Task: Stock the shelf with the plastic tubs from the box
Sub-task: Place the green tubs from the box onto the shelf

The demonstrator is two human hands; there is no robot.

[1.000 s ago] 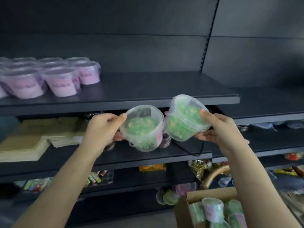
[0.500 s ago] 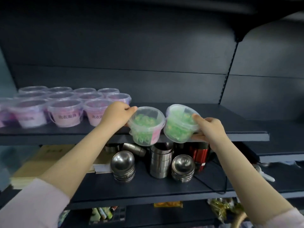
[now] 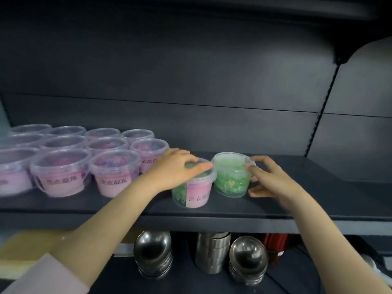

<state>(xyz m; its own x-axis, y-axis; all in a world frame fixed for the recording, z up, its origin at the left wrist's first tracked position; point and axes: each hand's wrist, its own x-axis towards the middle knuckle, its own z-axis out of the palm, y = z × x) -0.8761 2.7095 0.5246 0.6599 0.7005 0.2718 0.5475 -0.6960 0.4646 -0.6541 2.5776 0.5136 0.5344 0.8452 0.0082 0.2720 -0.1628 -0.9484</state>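
Head view: the shelf (image 3: 244,211) carries pink tubs (image 3: 63,177) at its left end. Near its front edge, my left hand (image 3: 178,172) grips the labelled tub (image 3: 195,187) from above, while my right hand (image 3: 269,179), fingers spread, cups the tilted green tub (image 3: 231,177) touching it.

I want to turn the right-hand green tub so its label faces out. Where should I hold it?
Grip the right green tub by its lid rim from above, fingers spread around the edge. It looks tilted, the other green tub crowds its left, and the right hand is at its open right side.
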